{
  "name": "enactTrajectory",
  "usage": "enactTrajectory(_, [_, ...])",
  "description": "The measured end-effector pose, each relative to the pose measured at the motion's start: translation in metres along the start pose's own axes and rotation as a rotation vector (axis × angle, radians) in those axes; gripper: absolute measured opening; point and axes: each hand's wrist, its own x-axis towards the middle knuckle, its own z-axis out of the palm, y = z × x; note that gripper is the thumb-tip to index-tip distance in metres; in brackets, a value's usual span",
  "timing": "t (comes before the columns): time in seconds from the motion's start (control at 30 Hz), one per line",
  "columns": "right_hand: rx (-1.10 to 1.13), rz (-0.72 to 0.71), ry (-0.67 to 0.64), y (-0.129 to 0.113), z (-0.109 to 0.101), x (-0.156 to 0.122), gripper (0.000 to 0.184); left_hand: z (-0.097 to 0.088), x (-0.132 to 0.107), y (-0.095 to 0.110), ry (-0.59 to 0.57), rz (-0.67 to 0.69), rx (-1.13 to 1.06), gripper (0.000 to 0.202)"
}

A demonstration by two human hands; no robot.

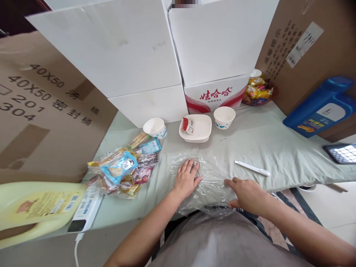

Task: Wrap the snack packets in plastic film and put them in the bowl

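Note:
A crumpled sheet of clear plastic film (208,185) lies on the cloth in front of me and hangs toward my lap. My left hand (187,178) rests flat on its left part, with the fingers spread. At its right edge is my right hand (246,194), index finger extended and thumb apart, touching the film. Beyond the film stands a white dish (196,139) with a small red-and-white packet (188,126) inside. Paper bowls stand to its left (155,128) and right (224,118). A white box cutter (252,168) lies beyond my right hand.
Several wrapped snacks (122,167) are piled at left, near a power strip (86,209) and a yellow jug (41,207). White boxes (144,55) wall the back. On the right are a blue bottle (319,105), a phone (340,153) and a bowl of snacks (258,91).

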Motion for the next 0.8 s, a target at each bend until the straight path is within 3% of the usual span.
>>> enactTrajectory(0.1, [0.044, -0.015, 0.124, -0.001, -0.015, 0.003, 0.044, 0.001, -0.001, 0.003, -0.044, 0.065, -0.014, 0.052])
enactTrajectory(0.2, [0.083, -0.137, 0.325, -0.009, -0.014, 0.032, 0.034, 0.003, 0.003, 0.012, -0.069, 0.076, -0.032, 0.053])
enactTrajectory(0.27, [0.082, -0.223, 0.356, -0.011, -0.004, 0.058, 0.037, 0.005, 0.006, 0.013, -0.071, 0.067, -0.038, 0.056])
enactTrajectory(0.37, [0.038, -0.083, 0.408, 0.000, 0.013, 0.086, 0.060, 0.005, 0.007, 0.001, -0.052, 0.006, -0.037, 0.061])
enactTrajectory(0.43, [0.028, 0.016, 0.462, 0.011, 0.017, 0.091, 0.064, -0.002, 0.005, -0.012, 0.002, -0.068, -0.040, 0.058])
enactTrajectory(0.53, [0.089, -0.059, 0.565, 0.029, 0.010, 0.076, 0.049, -0.021, -0.006, -0.031, 0.183, -0.121, -0.113, 0.042])
enactTrajectory(0.63, [0.191, -0.302, 0.614, 0.044, 0.006, 0.038, 0.038, -0.045, -0.036, -0.039, 0.308, 0.007, -0.255, 0.026])
enactTrajectory(0.7, [0.231, -0.434, 0.571, 0.054, 0.016, 0.009, 0.037, -0.057, -0.063, -0.039, 0.242, 0.165, -0.316, 0.027])
enactTrajectory(0.8, [0.200, -0.470, 0.452, 0.067, 0.054, -0.027, 0.045, -0.059, -0.104, -0.038, 0.052, 0.323, -0.288, 0.051])
